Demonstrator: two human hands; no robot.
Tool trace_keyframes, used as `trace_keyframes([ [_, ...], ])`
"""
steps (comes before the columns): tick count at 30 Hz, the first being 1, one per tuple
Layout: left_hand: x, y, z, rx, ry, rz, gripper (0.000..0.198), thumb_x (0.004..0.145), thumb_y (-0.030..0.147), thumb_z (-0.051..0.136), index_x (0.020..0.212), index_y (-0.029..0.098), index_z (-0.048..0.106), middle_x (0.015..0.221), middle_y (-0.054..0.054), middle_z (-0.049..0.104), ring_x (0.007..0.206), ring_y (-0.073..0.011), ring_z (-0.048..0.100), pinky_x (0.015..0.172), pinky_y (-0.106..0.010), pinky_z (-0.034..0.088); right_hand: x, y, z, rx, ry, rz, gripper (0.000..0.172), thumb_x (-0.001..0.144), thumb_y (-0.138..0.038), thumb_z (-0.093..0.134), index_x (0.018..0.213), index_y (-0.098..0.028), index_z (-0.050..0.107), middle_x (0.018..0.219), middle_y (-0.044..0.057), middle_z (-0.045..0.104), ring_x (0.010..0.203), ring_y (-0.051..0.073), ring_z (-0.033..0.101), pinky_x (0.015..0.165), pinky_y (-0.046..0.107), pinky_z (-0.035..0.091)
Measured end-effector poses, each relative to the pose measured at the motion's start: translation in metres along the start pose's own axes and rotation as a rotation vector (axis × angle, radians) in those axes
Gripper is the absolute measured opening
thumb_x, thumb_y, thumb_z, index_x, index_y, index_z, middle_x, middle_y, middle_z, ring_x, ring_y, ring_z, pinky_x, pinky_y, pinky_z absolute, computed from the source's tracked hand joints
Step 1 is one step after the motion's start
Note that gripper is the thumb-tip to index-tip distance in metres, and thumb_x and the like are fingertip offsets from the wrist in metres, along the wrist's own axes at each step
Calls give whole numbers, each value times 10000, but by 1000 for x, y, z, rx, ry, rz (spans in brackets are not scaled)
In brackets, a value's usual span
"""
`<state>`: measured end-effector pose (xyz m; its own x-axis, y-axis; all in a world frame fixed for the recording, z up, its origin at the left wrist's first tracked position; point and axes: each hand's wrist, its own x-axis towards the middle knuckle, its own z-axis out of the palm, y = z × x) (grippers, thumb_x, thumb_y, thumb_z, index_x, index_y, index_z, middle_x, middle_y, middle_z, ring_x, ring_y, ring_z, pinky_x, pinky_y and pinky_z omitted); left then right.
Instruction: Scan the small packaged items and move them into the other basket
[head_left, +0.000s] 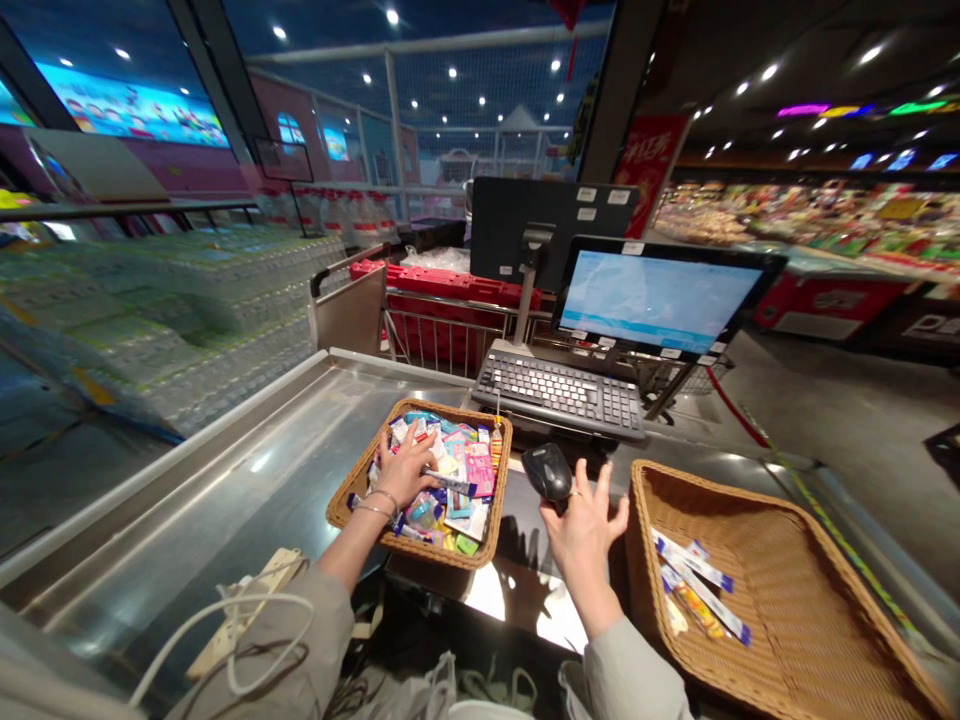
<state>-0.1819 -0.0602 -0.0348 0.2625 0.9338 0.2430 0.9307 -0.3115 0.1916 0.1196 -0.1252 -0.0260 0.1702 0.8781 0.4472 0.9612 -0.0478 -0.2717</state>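
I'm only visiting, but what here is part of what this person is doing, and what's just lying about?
In use:
left hand on small packets in a wicker basket
right hand, open, beside a handheld barcode scanner
second wicker basket holding stick packets

Just around:
keyboard
monitor
steel checkout counter
shrink-wrapped bottled water
red crate

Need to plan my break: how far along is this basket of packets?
Early on, it looks. Done: a few stick packets lie in the right wicker basket. In hand: the left hand rests on mixed packets in the left wicker basket, and the right hand is at a black handheld scanner. Left: that left basket is still heaped.
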Motion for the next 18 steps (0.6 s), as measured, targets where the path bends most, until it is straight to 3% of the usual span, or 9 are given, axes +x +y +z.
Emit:
trace_keyframes([
  [3, 1, 4, -2, -31, 42, 32, 79, 750, 306, 739, 732, 264, 674, 1370, 11, 586, 1450, -354, 235, 1062, -763, -72, 0, 1, 1, 1, -1, 1, 355, 812, -285, 480, 1105, -177, 649, 1442, 94, 483, 1451, 329, 130, 1074, 619, 137],
  [9, 12, 17, 0, -9, 235, 31, 69, 832, 310, 660, 788, 268, 693, 1358, 4, 597, 1451, -302, 258, 1126, -692, -36, 0, -2, 3, 6, 14, -21, 357, 816, -291, 484, 1113, -173, 643, 1434, 109, 489, 1449, 342, 141, 1068, 625, 145],
  [14, 14, 15, 11, 12, 129, 34, 99, 835, 386, 661, 880, 335, 734, 1361, 5, 594, 1448, -333, 252, 1098, -726, -55, 0, -3, 2, 8, 20, -19, 348, 816, -277, 478, 1100, -176, 649, 1426, 110, 498, 1448, 339, 148, 1069, 623, 145],
  [18, 11, 8, 12, 37, 103, -36, 286, 803, 420, 692, 1085, 371, 697, 1431, -11, 524, 1461, -344, 206, 1105, -723, -23, -1, -2, 3, 8, 17, -2, 341, 811, -283, 481, 1085, -184, 658, 1432, 95, 494, 1450, 325, 141, 1077, 614, 132],
])
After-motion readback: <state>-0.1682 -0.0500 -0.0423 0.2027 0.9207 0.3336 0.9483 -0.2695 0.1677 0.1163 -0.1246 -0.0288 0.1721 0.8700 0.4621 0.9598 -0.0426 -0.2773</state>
